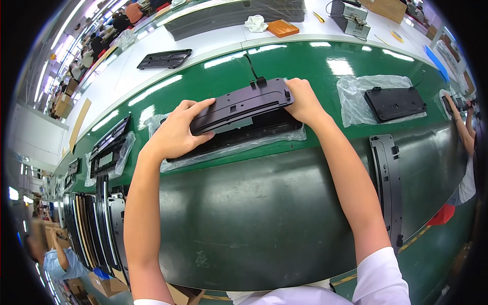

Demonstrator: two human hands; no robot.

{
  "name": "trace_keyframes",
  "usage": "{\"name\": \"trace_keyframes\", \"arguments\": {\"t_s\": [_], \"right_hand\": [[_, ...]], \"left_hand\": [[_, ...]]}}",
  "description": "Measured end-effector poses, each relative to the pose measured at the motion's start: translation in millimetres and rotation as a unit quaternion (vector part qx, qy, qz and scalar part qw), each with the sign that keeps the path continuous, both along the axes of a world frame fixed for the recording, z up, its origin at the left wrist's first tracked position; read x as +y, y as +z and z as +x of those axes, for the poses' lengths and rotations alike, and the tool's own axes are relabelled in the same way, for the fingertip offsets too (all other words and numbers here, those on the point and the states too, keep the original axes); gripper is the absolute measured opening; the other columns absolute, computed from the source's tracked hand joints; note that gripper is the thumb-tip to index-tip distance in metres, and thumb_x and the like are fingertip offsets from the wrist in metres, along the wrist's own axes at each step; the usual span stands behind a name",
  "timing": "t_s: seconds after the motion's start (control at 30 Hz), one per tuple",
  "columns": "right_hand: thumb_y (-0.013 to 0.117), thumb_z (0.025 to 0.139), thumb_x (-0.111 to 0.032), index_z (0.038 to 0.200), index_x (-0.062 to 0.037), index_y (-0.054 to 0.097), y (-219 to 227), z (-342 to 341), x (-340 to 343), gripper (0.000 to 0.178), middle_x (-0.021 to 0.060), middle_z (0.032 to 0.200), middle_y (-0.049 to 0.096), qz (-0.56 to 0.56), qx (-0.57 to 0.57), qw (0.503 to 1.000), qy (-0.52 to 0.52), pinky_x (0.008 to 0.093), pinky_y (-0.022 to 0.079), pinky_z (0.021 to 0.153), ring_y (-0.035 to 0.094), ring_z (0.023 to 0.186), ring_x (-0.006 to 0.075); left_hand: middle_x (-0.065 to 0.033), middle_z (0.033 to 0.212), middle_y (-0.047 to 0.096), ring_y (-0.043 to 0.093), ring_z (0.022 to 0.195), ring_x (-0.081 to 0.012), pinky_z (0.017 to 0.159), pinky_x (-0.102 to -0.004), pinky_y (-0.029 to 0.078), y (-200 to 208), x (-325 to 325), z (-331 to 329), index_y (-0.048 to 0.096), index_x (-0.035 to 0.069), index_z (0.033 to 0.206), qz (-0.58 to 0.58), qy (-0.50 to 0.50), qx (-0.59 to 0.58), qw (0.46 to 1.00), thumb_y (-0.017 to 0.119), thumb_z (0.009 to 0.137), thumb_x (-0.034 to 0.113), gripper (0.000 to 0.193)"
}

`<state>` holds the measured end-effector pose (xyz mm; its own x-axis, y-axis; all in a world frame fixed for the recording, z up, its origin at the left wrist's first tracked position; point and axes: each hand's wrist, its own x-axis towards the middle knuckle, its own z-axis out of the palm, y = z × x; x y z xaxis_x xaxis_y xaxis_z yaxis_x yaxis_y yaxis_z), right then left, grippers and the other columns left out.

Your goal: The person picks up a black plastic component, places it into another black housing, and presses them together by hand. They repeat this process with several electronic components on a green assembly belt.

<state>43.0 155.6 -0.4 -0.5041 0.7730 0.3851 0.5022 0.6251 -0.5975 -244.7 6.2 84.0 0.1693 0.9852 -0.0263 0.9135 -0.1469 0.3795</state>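
A long black plastic cover, looking like a keyboard's bottom shell, is held tilted between my two hands. My left hand grips its left end, thumb below and fingers over the top edge. At its right end my right hand is closed around the corner, fingers mostly hidden behind it. Under the cover lies an open black keyboard shell on a clear plastic bag. A pale plate shows inside that shell. A black cable sticks up behind the cover's far edge.
Another black cover lies to the right of my right forearm. A closed black unit rests on plastic wrap farther right, near a co-worker's arm. More shells lie left, above a rack of upright panels. One cover sits beyond the green belt.
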Motion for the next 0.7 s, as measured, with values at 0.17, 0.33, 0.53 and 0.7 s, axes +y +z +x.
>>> {"name": "trace_keyframes", "arguments": {"t_s": [0.17, 0.33, 0.53, 0.7], "right_hand": [[0.064, 0.087, 0.002, 0.112, 0.0018, 0.073, -17, 17, -10, 0.027, 0.025, 0.112, 0.073, -0.024, 0.093, 0.995, -0.04, 0.0461, 0.056, 0.094, 0.07, 0.105, 0.0427], [0.052, 0.091, 0.008, 0.137, 0.0074, 0.059, -38, 42, -25, 0.046, 0.0226, 0.127, 0.071, -0.042, 0.042, 0.997, -0.057, 0.0436, 0.054, 0.101, 0.069, 0.116, 0.0397], [0.049, 0.087, 0.011, 0.141, 0.0038, 0.057, -37, 46, -40, 0.055, 0.0227, 0.129, 0.071, -0.021, 0.031, 0.997, -0.065, 0.0435, 0.049, 0.109, 0.066, 0.121, 0.0415], [0.047, 0.089, 0.01, 0.137, 0.0055, 0.06, -24, 40, -46, 0.05, 0.0251, 0.124, 0.072, -0.063, 0.036, 0.994, -0.087, 0.0442, 0.051, 0.106, 0.068, 0.116, 0.0424]], "left_hand": [[-0.0188, 0.133, 0.057, 0.061, 0.118, -0.0369, 0.105, -0.0428, 0.048, -6, -5, 1, 0.052, 0.018, 0.154, -0.004, 0.005, 0.007, 1.0, 0.083, 0.084, 0.021, 0.077], [-0.0194, 0.14, 0.054, 0.059, 0.124, -0.0391, 0.108, -0.045, 0.049, -20, -8, 8, 0.052, 0.02, 0.154, 0.018, -0.01, 0.065, 0.998, 0.088, 0.082, 0.034, 0.082], [-0.0231, 0.145, 0.051, 0.053, 0.132, -0.0456, 0.113, -0.0512, 0.045, -32, -8, 26, 0.053, 0.02, 0.153, 0.049, 0.008, 0.111, 0.993, 0.087, 0.08, 0.048, 0.085], [-0.0257, 0.147, 0.049, 0.05, 0.135, -0.0462, 0.115, -0.0522, 0.042, -35, -7, 27, 0.052, 0.018, 0.154, 0.072, 0.007, 0.143, 0.987, 0.086, 0.079, 0.053, 0.09]]}}
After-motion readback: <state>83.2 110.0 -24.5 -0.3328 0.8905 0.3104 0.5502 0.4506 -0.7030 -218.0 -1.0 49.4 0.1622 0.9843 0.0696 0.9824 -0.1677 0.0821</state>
